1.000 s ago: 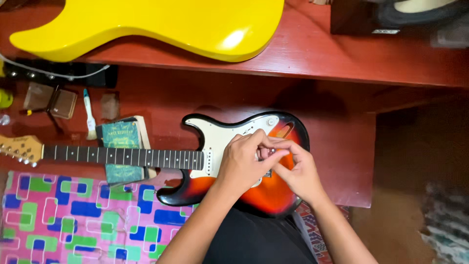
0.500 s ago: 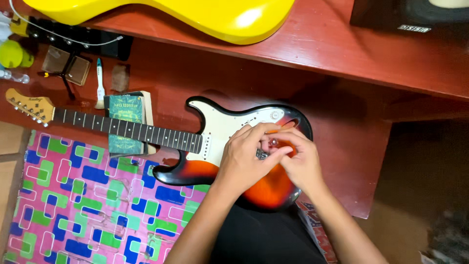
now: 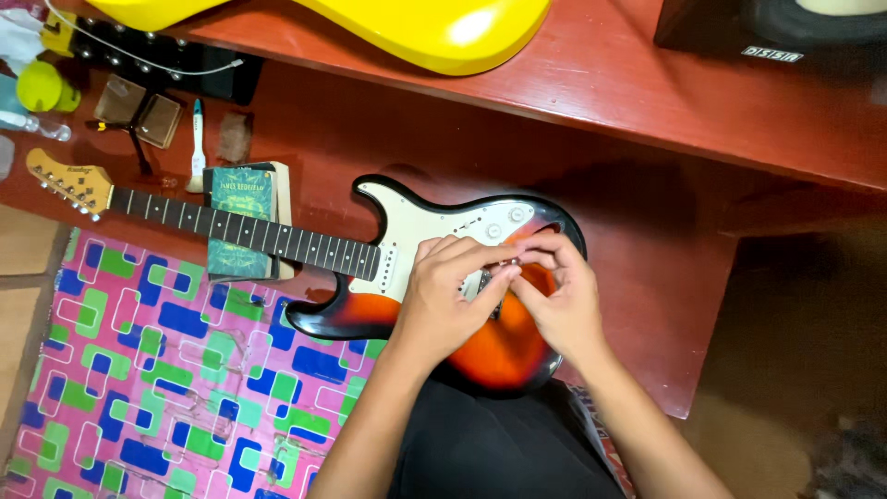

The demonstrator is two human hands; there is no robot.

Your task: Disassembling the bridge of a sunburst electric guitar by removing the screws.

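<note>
A sunburst electric guitar [image 3: 504,356] with a white pickguard [image 3: 420,226] lies flat on a red surface in front of me. Its neck [image 3: 185,217] runs left over a green book [image 3: 238,189] to the headstock [image 3: 63,177]. My left hand [image 3: 448,300] lies across the pickguard, fingertips pressed on the metal bridge [image 3: 488,288]. My right hand [image 3: 562,298] comes in from the right, its thumb and fingers pinched at the same spot. The fingertips of both hands meet there and hide most of the bridge. Whatever small part they pinch is too small to make out.
A yellow guitar body [image 3: 443,28] rests on the upper red table [image 3: 647,88]. At the left lie a black guitar neck [image 3: 176,66], small brown pads [image 3: 139,113], a white brush [image 3: 197,139] and a yellow-green cup [image 3: 39,88]. A colourful patterned mat [image 3: 157,379] covers the lower left. A dark box [image 3: 767,28] stands top right.
My view has swung, so the guitar sits more to the right and the headstock shows. Both hands stay at the bridge, with only small finger movements.
</note>
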